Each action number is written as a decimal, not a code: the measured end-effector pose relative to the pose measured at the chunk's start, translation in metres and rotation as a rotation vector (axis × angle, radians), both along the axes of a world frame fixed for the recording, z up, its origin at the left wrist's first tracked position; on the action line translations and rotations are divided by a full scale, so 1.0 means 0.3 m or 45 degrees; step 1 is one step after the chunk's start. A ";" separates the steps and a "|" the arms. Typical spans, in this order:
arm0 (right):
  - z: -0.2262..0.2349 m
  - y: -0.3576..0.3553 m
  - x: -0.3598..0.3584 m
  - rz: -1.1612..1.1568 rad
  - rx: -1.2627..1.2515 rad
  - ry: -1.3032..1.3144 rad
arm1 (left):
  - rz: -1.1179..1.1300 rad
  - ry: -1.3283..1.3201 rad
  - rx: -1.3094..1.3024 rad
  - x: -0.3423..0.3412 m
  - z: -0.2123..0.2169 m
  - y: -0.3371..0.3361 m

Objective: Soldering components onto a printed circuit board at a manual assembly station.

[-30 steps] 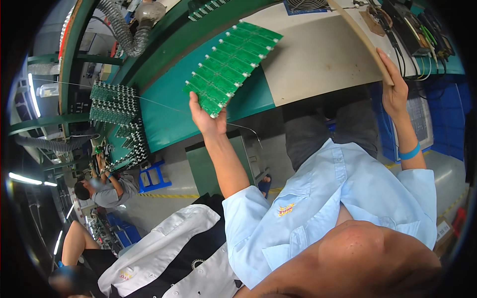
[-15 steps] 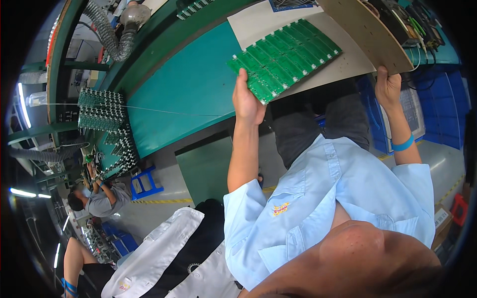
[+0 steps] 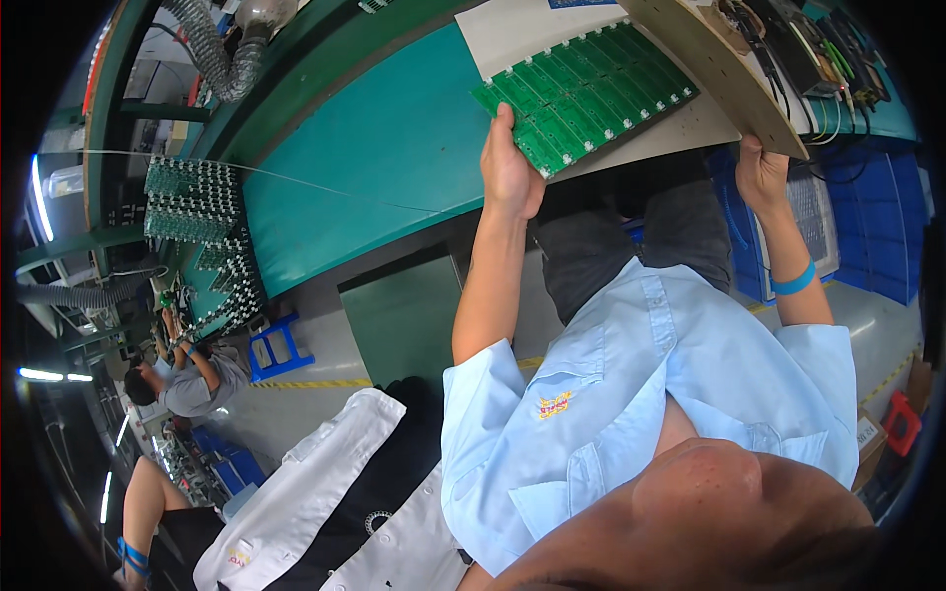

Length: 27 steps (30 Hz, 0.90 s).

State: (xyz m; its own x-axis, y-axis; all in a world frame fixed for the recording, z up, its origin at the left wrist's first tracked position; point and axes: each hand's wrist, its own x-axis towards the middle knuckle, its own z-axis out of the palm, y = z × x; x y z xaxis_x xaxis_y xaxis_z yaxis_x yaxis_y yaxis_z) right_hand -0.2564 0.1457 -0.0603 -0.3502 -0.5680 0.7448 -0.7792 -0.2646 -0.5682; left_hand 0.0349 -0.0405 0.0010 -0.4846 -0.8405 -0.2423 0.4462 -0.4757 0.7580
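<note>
My left hand (image 3: 511,169) grips the near left corner of a large green circuit board panel (image 3: 591,94), its thumb on top and its fingers mostly hidden beneath. White parts line the panel's two long edges. The panel is held over the work table, its far right end close to a flat brown board (image 3: 714,74) that stands tilted at the right. My right hand (image 3: 763,175) is closed on the near end of that board, thumb on the side facing the panel. The fingers behind the board are partly hidden.
A teal mat (image 3: 365,158) covers the bench, with a pale sheet (image 3: 503,39) on its right part. Cables and dark devices (image 3: 813,59) crowd the far right. Stacked circuit boards (image 3: 192,197) stand at left. Co-workers (image 3: 187,384) are at the left, one in white (image 3: 305,473) close by.
My left hand has carried the panel to the right and slightly away, nearer the brown board. My right hand keeps its hold on the board, which has shifted only a little.
</note>
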 end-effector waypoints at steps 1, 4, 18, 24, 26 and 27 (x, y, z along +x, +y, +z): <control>-0.002 0.001 0.003 -0.010 0.012 0.016 | 0.005 -0.004 -0.002 -0.002 -0.002 -0.002; 0.050 -0.029 0.032 0.105 -0.050 0.046 | 0.000 0.002 0.008 -0.006 -0.007 -0.009; 0.139 -0.039 0.076 0.285 0.058 0.053 | -0.009 0.014 0.003 -0.016 -0.025 -0.012; 0.133 -0.052 0.087 0.337 0.141 0.130 | -0.057 0.010 -0.058 -0.010 -0.025 -0.016; 0.139 -0.052 0.107 0.324 0.194 0.227 | -0.070 0.037 -0.083 -0.007 -0.024 -0.016; 0.144 -0.050 0.112 0.332 0.192 0.229 | -0.062 0.037 -0.085 -0.007 -0.024 -0.014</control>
State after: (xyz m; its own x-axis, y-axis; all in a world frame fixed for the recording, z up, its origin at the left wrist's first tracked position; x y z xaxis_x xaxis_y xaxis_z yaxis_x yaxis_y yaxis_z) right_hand -0.2227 0.1306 -0.0171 -0.0499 -0.7292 0.6825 -0.7878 -0.3913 -0.4757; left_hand 0.0327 -0.0447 -0.0061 -0.5315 -0.8295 -0.1714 0.4461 -0.4462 0.7758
